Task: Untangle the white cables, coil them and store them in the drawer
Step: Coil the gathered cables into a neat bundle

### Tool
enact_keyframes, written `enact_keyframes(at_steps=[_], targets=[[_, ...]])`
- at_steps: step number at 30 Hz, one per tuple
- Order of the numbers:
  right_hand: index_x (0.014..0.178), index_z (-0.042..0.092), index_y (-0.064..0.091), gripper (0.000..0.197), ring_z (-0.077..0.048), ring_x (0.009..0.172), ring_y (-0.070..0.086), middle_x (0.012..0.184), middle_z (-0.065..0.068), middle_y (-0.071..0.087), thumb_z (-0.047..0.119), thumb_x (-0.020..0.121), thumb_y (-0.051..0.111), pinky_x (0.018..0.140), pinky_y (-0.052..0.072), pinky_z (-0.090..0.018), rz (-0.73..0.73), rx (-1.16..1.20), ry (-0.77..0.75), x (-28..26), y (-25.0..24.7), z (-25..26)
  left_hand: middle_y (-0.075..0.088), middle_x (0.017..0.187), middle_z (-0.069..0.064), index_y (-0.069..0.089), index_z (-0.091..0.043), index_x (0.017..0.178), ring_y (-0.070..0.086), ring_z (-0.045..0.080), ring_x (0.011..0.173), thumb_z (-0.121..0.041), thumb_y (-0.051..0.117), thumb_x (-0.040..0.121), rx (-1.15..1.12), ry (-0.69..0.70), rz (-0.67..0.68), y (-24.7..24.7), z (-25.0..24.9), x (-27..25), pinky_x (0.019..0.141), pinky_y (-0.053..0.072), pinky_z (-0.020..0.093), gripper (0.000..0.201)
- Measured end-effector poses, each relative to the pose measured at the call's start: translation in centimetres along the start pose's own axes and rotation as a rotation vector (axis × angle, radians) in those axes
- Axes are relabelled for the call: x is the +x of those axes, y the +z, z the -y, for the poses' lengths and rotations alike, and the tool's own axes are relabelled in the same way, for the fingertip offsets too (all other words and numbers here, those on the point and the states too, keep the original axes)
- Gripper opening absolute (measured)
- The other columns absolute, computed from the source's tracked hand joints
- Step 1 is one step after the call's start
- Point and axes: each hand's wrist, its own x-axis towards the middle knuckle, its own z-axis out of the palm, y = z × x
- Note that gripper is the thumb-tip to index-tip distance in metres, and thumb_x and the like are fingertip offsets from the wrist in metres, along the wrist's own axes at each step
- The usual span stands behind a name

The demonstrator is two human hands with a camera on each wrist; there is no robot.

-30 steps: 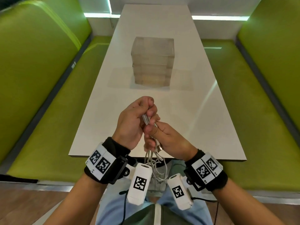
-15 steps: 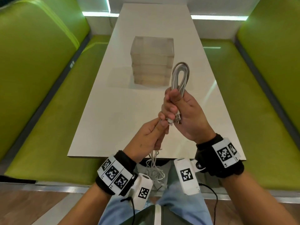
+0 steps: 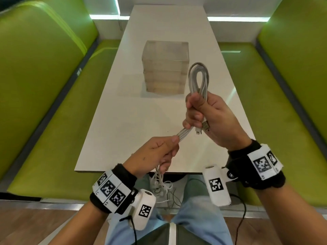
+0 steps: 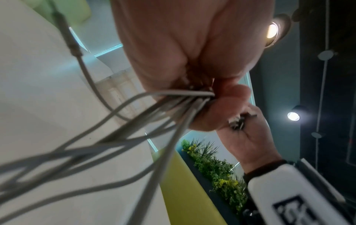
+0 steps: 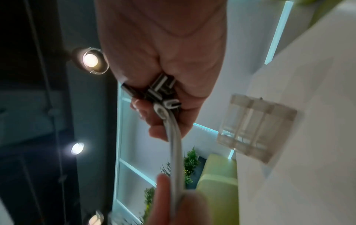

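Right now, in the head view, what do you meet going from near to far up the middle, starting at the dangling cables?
Loose tangle of white cables → left hand → right hand → cable loop above its fist → clear drawer unit → far end of the white table.

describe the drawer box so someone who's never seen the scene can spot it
Find the long white table running between the two green benches. The drawer box stands alone near its middle, beyond both hands. It is a see-through, boxy stack of shallow drawers, all shut, unlike the white cables held in front of it.
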Motion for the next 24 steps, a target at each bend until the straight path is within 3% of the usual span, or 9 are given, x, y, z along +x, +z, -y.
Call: enact_keyframes(at_steps=[3, 6, 8, 11, 14, 17, 19, 21, 24], targets=[[0.080, 0.007, 0.054, 0.023, -0.015, 0.046, 0.041, 0.051, 0.003, 0.042, 0.021, 0.097, 0.047, 0.057, 0.047, -0.038, 0.146, -0.362, 0.011, -0.4, -1.0, 1.3, 0.030, 0.047, -0.007, 0.053, -0.012, 0.069, 0.025, 0.006, 0.036, -0.050, 0.034, 0.093, -0.105, -0.083, 0.070, -1.0, -0.6, -0.1, 0.039, 0.025, 0.018, 0.049], [0.076, 0.018, 0.057, 0.023, -0.011, 0.048, 0.047, 0.054, -0.003, 0.049, 0.018, 0.097, 0.048, 0.051, 0.042, -0.022, 0.417, -0.756, 0.111, -0.8, -1.0, 2.9, 0.037, 0.046, -0.006, 0.059, -0.006, 0.076, 0.021, 0.003, 0.034, -0.075, 0.013, 0.084, -0.296, -0.174, 0.197, -2.0, -1.1, -0.2, 0.037, 0.017, 0.018, 0.083], [0.077, 0.019, 0.061, 0.022, -0.007, 0.048, 0.044, 0.056, 0.003, 0.049, 0.021, 0.097, 0.051, 0.049, 0.039, -0.017, 0.591, -0.917, 0.245, -0.6, -0.6, 3.5, 0.046, 0.048, 0.000, 0.059, 0.002, 0.083, 0.023, 0.004, 0.033, -0.084, 0.002, 0.070, -0.305, -0.203, 0.279, -2.2, -1.3, -0.1, 0.037, 0.016, 0.019, 0.104], [0.094, 0.013, 0.066, 0.017, -0.008, 0.052, 0.045, 0.067, 0.011, 0.054, 0.021, 0.096, 0.052, 0.050, 0.041, -0.018, 0.777, -1.080, 0.368, -0.3, 0.5, 3.2, 0.059, 0.057, 0.010, 0.060, 0.003, 0.089, 0.033, 0.006, 0.032, -0.094, 0.008, 0.058, -0.200, -0.212, 0.367, -1.8, -2.1, 0.0, 0.035, 0.021, 0.019, 0.114], [0.097, 0.015, 0.066, 0.021, -0.014, 0.060, 0.050, 0.074, 0.012, 0.054, 0.013, 0.094, 0.046, 0.059, 0.046, -0.026, 0.850, -1.227, 0.475, -0.2, 1.3, 2.4, 0.067, 0.065, 0.003, 0.064, -0.018, 0.084, 0.044, 0.006, 0.039, -0.091, 0.032, 0.064, 0.076, -0.197, 0.385, -1.1, -2.7, -0.1, 0.039, 0.031, 0.016, 0.082], [0.094, 0.023, 0.062, 0.022, -0.012, 0.060, 0.052, 0.074, 0.013, 0.053, 0.015, 0.095, 0.043, 0.059, 0.046, -0.022, 0.871, -1.278, 0.525, -0.3, 1.4, 1.9, 0.058, 0.057, -0.001, 0.062, -0.017, 0.081, 0.039, 0.008, 0.041, -0.061, 0.047, 0.086, 0.205, -0.225, 0.303, -0.6, -2.4, -0.2, 0.042, 0.032, 0.017, 0.047], [0.090, 0.023, 0.057, 0.016, -0.008, 0.054, 0.050, 0.067, 0.011, 0.052, 0.016, 0.095, 0.043, 0.053, 0.043, -0.017, 0.795, -1.276, 0.507, -0.7, 1.2, 1.8, 0.048, 0.052, -0.004, 0.061, -0.014, 0.079, 0.032, 0.007, 0.040, -0.050, 0.047, 0.089, 0.181, -0.242, 0.246, -0.5, -2.0, -0.2, 0.042, 0.028, 0.016, 0.039], [0.095, 0.021, 0.049, 0.002, -0.011, 0.052, 0.050, 0.071, 0.007, 0.056, 0.020, 0.094, 0.050, 0.048, 0.043, -0.019, 0.648, -1.197, 0.456, -1.2, 1.0, 1.5, 0.043, 0.050, -0.005, 0.060, -0.013, 0.078, 0.028, 0.007, 0.039, -0.048, 0.047, 0.090, 0.148, -0.251, 0.230, -0.5, -1.8, -0.1, 0.040, 0.026, 0.016, 0.039], [0.116, 0.018, 0.043, 0.029, -0.013, 0.060, 0.053, 0.095, 0.003, 0.056, 0.025, 0.092, 0.057, 0.050, 0.045, -0.020, 0.545, -1.214, 0.298, -1.3, 0.5, 0.8, 0.038, 0.049, -0.006, 0.058, -0.014, 0.077, 0.025, 0.007, 0.039, -0.048, 0.046, 0.091, 0.136, -0.241, 0.214, -0.6, -1.6, 0.0, 0.041, 0.024, 0.016, 0.038]])
